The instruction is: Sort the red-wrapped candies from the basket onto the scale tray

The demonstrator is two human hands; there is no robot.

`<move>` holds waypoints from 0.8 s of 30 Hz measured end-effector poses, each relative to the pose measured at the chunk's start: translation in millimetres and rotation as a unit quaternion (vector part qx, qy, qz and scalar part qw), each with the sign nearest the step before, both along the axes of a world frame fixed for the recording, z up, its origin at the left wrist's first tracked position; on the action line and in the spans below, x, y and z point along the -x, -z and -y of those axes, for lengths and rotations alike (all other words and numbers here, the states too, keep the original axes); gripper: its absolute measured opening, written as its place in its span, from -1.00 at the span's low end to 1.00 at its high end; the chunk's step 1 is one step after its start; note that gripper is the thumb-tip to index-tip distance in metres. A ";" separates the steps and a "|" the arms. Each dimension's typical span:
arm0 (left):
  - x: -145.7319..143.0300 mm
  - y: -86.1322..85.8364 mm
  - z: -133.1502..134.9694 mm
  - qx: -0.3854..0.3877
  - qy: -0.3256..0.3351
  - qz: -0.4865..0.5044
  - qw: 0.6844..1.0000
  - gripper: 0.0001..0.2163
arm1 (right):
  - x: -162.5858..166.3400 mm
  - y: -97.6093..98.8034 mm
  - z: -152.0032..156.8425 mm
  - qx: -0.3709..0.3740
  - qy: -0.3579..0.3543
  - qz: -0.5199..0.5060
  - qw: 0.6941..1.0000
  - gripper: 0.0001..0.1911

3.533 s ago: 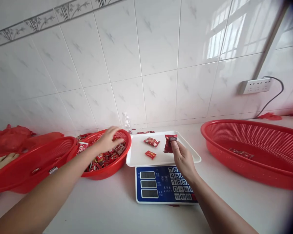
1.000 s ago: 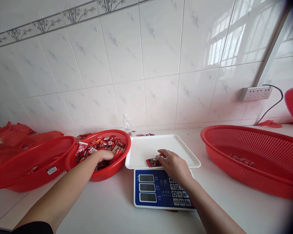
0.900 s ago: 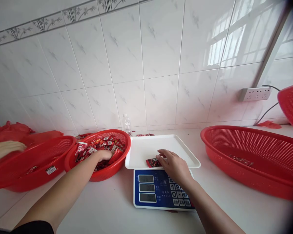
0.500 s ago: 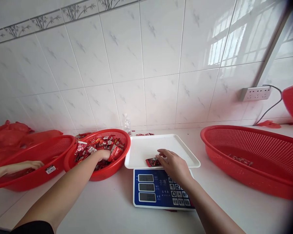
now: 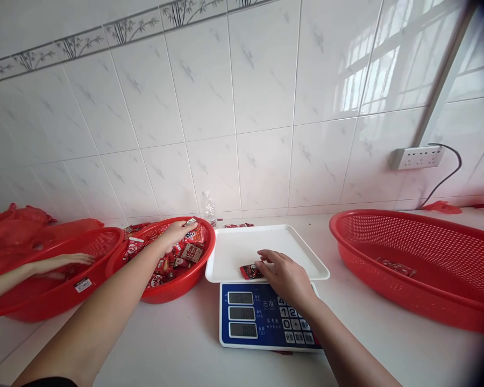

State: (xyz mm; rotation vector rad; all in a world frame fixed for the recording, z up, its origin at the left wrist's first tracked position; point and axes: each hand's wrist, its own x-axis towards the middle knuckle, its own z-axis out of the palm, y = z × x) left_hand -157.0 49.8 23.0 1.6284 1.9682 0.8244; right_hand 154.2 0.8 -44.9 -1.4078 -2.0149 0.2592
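My left hand is over the middle red basket, which is heaped with small, mostly red wrapped snack packets. Its fingers are closed on a small packet, of which only a pale end shows. On the white tray of a blue digital scale lies one dark red snack packet. My right hand has its thumb and fingertips closed at that packet's right end, partly covering it. The wrist crosses the scale's keypad.
Another person's hands reach into the left red basket. The right oval basket holds a few packets. Behind stand a clear plastic bottle and a socket strip on the tiled wall. Red mesh bags lie far left.
My left hand has come up out of the packets toward the basket's far rim, with a small packet in its fingers. My right hand stays at the tray. The other person's hand moved right.
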 end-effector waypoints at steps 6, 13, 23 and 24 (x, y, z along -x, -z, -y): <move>-49.6 -12.8 -0.7 -0.021 0.055 0.098 0.993 -0.51 | -1.2 3.3 -2.1 -0.109 -0.158 0.013 0.981 -0.76; -101.0 0.6 2.7 0.074 0.195 0.160 0.965 -0.59 | -0.6 0.8 -2.5 -0.072 -0.092 0.061 0.991 -0.74; -98.2 -3.9 11.4 0.081 0.249 -0.113 0.959 -0.62 | -1.2 0.4 -1.0 -0.034 -0.026 0.050 0.998 -0.69; -99.2 -3.9 15.0 0.092 0.262 -0.130 0.952 -0.58 | -1.0 0.2 -0.5 -0.030 -0.028 0.048 0.998 -0.69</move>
